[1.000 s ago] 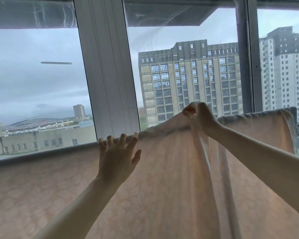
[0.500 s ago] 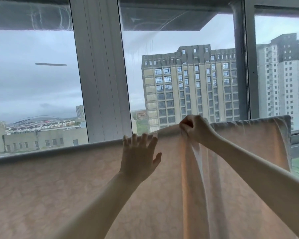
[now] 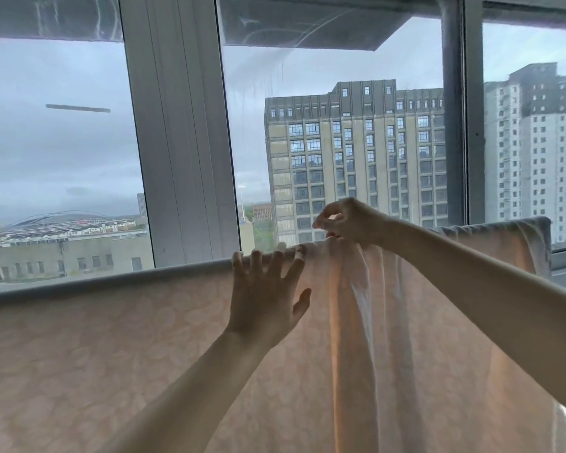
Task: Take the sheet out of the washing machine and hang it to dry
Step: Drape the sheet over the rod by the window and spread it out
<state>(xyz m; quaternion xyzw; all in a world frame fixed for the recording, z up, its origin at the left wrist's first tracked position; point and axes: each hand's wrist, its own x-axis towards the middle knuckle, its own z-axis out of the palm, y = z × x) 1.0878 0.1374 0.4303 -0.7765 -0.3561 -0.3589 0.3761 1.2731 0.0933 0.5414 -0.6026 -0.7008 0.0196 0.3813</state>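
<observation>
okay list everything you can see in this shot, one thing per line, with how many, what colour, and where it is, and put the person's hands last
pale pink patterned fabric sheet: one, pink, draped over a horizontal rail across the lower frame, bunched in vertical folds right of centre.
white window frame post: one, white, upright, left of centre behind the sheet.
dark window frame post: one, grey, upright, at right.
tall beige and grey building: one, outside, centre.
white high-rise building: one, outside, far right.
low beige building: one, outside, lower left.
left hand: one, fingers spread flat against the sheet at its top edge.
right hand: one, fingers curled just above the bunched top edge; whether its grip still has fabric is unclear.
</observation>
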